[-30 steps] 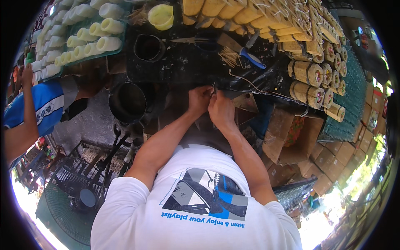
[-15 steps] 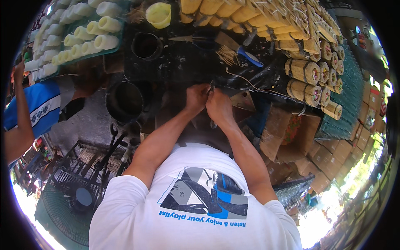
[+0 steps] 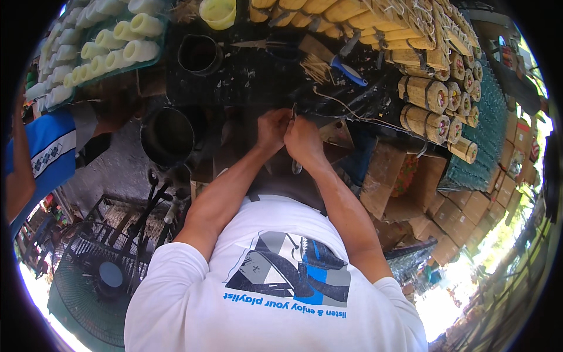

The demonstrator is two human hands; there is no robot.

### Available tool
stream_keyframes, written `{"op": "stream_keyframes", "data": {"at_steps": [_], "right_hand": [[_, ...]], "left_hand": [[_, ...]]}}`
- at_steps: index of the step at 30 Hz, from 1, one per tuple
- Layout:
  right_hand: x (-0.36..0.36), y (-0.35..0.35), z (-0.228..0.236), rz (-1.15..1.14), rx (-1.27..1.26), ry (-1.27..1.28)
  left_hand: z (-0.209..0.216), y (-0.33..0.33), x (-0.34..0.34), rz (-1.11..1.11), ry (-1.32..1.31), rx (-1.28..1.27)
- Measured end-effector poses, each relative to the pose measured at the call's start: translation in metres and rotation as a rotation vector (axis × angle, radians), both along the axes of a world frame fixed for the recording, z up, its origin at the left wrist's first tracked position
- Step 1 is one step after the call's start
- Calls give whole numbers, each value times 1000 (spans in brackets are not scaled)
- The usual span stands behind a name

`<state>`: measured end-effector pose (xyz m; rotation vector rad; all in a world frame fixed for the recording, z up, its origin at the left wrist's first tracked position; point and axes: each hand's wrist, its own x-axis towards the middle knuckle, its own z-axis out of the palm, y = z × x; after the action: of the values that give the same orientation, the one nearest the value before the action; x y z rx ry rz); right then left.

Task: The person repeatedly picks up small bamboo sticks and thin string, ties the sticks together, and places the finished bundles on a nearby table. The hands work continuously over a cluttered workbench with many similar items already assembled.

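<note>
My left hand point(image 3: 274, 128) and my right hand point(image 3: 303, 139) meet at the near edge of the black table, both with curled fingers. A slim metal tool point(image 3: 296, 168) is in my right fist; its shiny end shows below the hand, and a narrow dark tip rises between the hands. My left fingertips pinch close to that tip, but what they hold is too small to make out. Beyond the hands lie scissors point(image 3: 253, 44), a blue-handled flat brush point(image 3: 350, 73) and a bunch of thin sticks point(image 3: 316, 68). A thin cord point(image 3: 352, 112) runs along the table to the right.
Bamboo-like cylinders point(image 3: 423, 94) are stacked at the back right, and pale wax-like cups point(image 3: 141, 51) at the far left. A yellow cup point(image 3: 218, 14) and dark pots point(image 3: 199, 55) stand nearby. An open carton point(image 3: 375, 182) sits right, a fan point(image 3: 105, 276) lower left. Another person's blue sleeve point(image 3: 56, 132) is left.
The view has shifted slightly, so the table things sit a little higher and further left. My hands stay together at the table edge. The other person's arm at the left has moved.
</note>
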<state>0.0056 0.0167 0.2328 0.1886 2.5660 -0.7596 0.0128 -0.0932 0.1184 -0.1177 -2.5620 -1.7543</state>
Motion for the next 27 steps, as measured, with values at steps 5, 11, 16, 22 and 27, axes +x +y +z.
{"op": "stream_keyframes", "data": {"at_steps": [5,11,16,22,27], "right_hand": [[6,6,-5,51,127,1],[-4,10,7,133,254,-33],[-10,32,29,-86,-127,20],[-24,47,60,-593,-566,-199],[-7,44,38,-583,-646,-192]], "left_hand": [[15,3,-3,-11,-38,12],[21,3,-8,-10,-72,-34],[81,-19,-32,-5,3,-204],[201,-106,-166,249,387,-671],[194,-189,-266,343,324,-932]]}}
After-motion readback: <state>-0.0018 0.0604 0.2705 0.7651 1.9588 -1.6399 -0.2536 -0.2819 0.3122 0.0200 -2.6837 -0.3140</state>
